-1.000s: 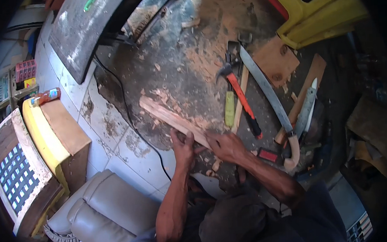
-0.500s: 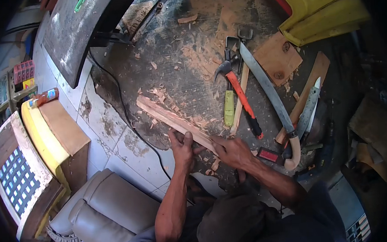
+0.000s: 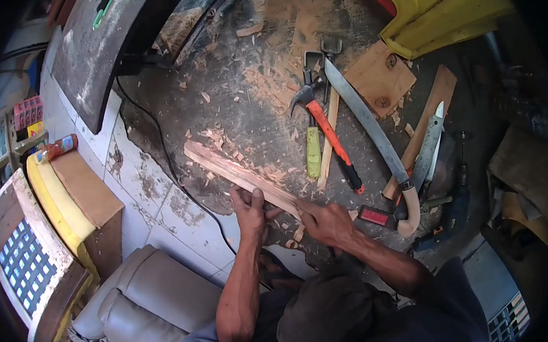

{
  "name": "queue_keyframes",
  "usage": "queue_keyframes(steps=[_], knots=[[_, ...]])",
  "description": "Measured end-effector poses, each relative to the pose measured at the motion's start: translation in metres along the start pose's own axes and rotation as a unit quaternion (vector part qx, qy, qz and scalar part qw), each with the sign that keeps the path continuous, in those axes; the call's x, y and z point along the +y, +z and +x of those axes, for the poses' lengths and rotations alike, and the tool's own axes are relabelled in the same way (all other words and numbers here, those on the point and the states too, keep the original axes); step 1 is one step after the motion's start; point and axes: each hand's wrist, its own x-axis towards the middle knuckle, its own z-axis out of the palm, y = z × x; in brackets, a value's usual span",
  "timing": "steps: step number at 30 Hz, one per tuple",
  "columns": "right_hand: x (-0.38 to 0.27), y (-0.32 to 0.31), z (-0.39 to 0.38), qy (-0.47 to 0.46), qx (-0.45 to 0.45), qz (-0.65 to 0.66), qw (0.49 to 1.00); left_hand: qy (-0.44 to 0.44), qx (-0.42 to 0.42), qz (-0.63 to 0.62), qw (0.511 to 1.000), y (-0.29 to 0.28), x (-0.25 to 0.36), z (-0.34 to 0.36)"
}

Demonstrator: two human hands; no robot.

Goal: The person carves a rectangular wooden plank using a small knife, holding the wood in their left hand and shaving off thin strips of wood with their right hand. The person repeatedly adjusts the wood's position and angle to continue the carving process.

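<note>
A long pale wooden piece (image 3: 223, 166) lies diagonally over scattered shavings (image 3: 214, 138). My left hand (image 3: 250, 215) grips its lower side near the middle, thumb raised against the edge. My right hand (image 3: 327, 221) is closed on its near right end. Beyond the hands lie a claw hammer (image 3: 331, 136) with an orange-and-black handle, a yellow-green handled tool (image 3: 313, 156), a thin strip (image 3: 329, 145) and a long curved blade (image 3: 372, 127) with a pale wooden handle (image 3: 410, 216). A red-and-black object (image 3: 372, 216) sits right of my right hand.
Around me are a grey cushioned seat (image 3: 147, 298), a lattice wooden piece (image 3: 25, 261), a yellow-edged box (image 3: 86, 182) with a bottle (image 3: 59, 146), a black cord (image 3: 184, 195), a dark panel (image 3: 92, 63), yellow plastic piece (image 3: 440, 16), plank (image 3: 428, 124), square board (image 3: 378, 77) and drill (image 3: 452, 216).
The view has shifted slightly, with the tools now farther left in the picture. Both hands stay on the wooden piece, with little visible change in their hold.
</note>
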Motion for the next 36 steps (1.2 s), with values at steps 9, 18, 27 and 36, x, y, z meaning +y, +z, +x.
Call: queue_keyframes(steps=[9,18,27,36], knots=[[0.006,-0.003,0.001,-0.011,-0.014,-0.012,1.0,-0.001,0.0,0.004,1.0,-0.005,-0.002,0.002],[0.017,-0.001,0.002,-0.021,-0.008,-0.025,0.999,0.02,0.007,0.038,0.999,-0.008,-0.009,0.002],[0.011,0.004,0.01,0.005,-0.028,-0.006,1.0,0.026,0.018,0.038,0.999,-0.005,-0.009,-0.002],[0.007,0.001,0.016,-0.026,-0.019,-0.038,0.999,0.009,0.022,0.022,0.999,-0.004,-0.006,0.004]])
